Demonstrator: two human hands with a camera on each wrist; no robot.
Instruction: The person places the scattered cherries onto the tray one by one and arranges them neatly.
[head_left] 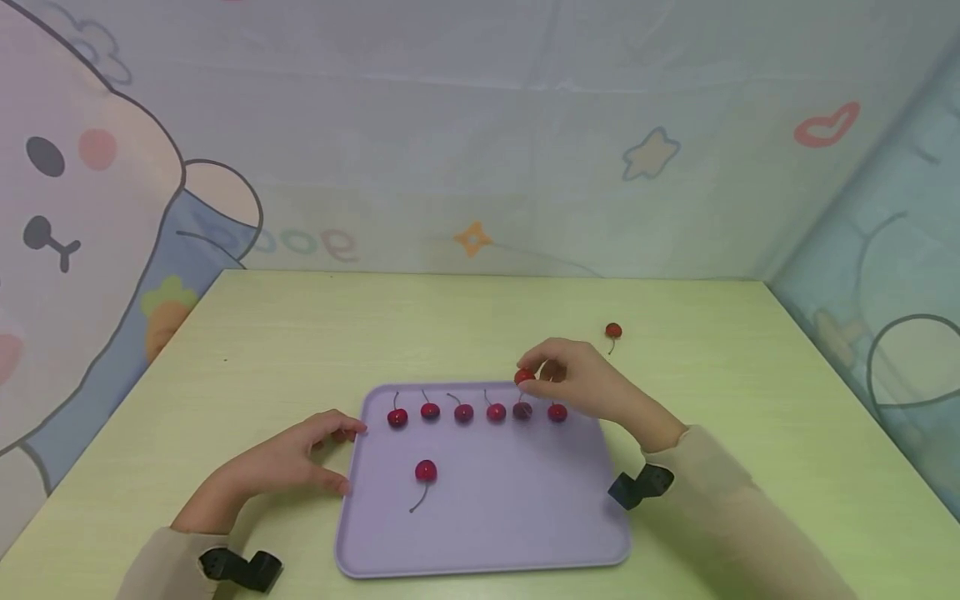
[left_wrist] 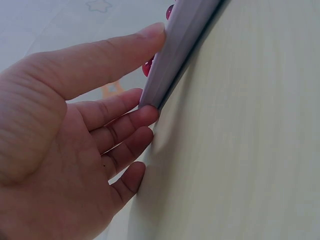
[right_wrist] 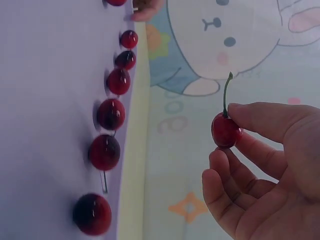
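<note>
Nearest me, my left hand (head_left: 288, 462) lay relaxed against the tray (head_left: 487, 533) edge, gripping nothing. My right hand (head_left: 588, 387) pinched a cherry (head_left: 524, 377) above the row (head_left: 476, 412) of six; one cherry (head_left: 425, 472) lay apart on the tray, another (head_left: 613, 331) on the table (head_left: 300, 333).

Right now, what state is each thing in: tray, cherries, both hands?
Purple tray: flat on the table, left edge held.
Row of six cherries: resting along the tray's far edge.
Single cherry: lying alone mid-tray.
Loose cherry: on the table, off the tray.
Held cherry: pinched, lifted.
Left hand: steadying the tray.
Right hand: pinching the held cherry.
</note>
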